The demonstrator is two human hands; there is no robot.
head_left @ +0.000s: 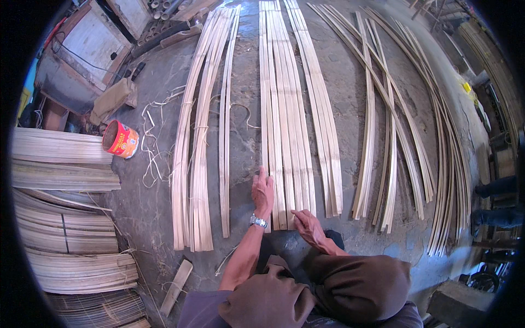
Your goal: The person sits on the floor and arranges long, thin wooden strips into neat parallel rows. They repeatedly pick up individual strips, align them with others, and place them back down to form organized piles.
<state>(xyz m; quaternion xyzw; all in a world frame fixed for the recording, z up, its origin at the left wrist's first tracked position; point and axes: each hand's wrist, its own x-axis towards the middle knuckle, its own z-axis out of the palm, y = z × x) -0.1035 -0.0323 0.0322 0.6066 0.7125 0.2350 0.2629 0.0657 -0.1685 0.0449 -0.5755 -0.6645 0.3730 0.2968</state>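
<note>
A row of long, pale bamboo strips [287,126] lies side by side on the floor in front of me, running away toward the far end. My left hand [263,191], with a metal watch [258,221] on its wrist, rests at the left edge of this row, fingers stretched forward along the outermost strip. Near the strips' closest ends, my right hand [309,227] touches them from the right with its fingertips; its fingers are loosely bent and apart. I see neither hand gripping anything. My brown-covered knees [361,287] are bent below.
Tied bamboo bundles [199,164] lie to the left, looser strips [388,120] cross at the right. Stacked slats [71,224] line the left side beside a red and orange bucket [120,139]. A short wood piece [176,287] lies near my left. Dark-trousered legs [497,202] show far right.
</note>
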